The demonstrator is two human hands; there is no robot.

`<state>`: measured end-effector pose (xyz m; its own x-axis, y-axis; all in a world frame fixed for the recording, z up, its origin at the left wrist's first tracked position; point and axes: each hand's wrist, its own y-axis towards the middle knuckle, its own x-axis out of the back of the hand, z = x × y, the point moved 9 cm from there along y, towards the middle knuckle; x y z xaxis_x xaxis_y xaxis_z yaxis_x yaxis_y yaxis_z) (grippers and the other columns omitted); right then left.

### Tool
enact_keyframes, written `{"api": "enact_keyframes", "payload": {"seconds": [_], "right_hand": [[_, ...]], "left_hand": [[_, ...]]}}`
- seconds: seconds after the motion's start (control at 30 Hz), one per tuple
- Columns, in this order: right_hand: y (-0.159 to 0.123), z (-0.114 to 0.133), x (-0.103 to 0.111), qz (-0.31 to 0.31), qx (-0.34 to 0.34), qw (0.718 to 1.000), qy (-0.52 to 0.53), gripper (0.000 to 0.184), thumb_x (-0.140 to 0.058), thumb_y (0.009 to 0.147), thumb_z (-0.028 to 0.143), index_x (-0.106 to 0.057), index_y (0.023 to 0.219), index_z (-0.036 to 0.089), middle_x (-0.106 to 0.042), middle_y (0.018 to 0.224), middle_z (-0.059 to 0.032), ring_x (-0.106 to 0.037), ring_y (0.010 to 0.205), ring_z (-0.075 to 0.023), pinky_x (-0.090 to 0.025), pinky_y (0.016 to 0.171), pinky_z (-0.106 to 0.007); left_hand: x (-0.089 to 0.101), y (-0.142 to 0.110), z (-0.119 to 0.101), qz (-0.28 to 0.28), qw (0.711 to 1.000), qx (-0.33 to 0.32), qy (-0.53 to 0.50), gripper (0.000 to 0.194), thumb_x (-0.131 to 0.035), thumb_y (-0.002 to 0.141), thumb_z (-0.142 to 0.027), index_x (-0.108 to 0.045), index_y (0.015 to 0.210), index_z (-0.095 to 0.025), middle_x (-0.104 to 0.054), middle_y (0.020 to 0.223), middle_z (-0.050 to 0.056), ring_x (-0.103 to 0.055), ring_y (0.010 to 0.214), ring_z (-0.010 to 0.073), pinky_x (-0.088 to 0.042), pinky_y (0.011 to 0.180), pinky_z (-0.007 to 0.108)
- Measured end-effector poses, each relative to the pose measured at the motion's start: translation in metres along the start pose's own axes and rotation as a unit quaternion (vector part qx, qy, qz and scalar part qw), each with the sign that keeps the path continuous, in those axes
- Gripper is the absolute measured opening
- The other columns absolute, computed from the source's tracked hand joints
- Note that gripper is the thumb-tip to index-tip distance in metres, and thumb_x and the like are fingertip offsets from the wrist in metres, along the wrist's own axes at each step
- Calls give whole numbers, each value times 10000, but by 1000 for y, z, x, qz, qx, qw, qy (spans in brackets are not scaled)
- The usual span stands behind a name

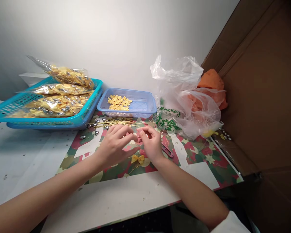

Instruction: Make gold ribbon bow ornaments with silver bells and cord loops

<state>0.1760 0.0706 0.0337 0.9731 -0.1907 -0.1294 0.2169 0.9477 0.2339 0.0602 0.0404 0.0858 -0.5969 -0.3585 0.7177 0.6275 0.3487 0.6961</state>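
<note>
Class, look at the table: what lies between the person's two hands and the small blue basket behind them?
In the head view, a bundle of thin gold wires lies on the patterned mat, between the hands and the small blue basket.

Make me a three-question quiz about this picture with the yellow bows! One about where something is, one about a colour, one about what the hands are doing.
1. Where does the finished yellow ribbon bow lie?
A. inside a basket
B. on the patterned mat, just below the hands
C. on the clear plastic bag

2. What colour is the small plastic basket holding loose yellow bows?
A. pale blue
B. red
C. green

3. How are the left hand and right hand placed?
A. far apart
B. flat on the table
C. fingertips together, pinching something small

Answers: 1 B, the bow rests on the mat by the wrists. 2 A, its mesh walls are pale blue. 3 C, the fingertips meet at the middle.
</note>
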Motion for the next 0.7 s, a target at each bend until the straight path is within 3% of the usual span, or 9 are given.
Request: {"api": "enact_keyframes", "payload": {"seconds": [0.4, 0.7], "right_hand": [[0, -14, 3, -14, -38, 999, 7, 198, -633, 826, 357, -683, 786, 170, -618, 686, 19, -579, 556, -107, -525, 566, -255], [2, -18, 5, -16, -50, 998, 16, 191, -637, 820, 362, -672, 788, 177, -613, 648, 29, -603, 542, -112, -526, 537, -239]], "left_hand": [[-2, 3, 1, 24, 998, -17, 50, 134, -620, 892, -209, -635, 758, -214, -636, 799, 42, -535, 752, 218, -381, 721, 338], [-9, 2, 8, 56, 998, 0, -21, 200, -565, 917, -193, -633, 731, -221, -628, 776, 36, -520, 747, 210, -379, 735, 337]]}}
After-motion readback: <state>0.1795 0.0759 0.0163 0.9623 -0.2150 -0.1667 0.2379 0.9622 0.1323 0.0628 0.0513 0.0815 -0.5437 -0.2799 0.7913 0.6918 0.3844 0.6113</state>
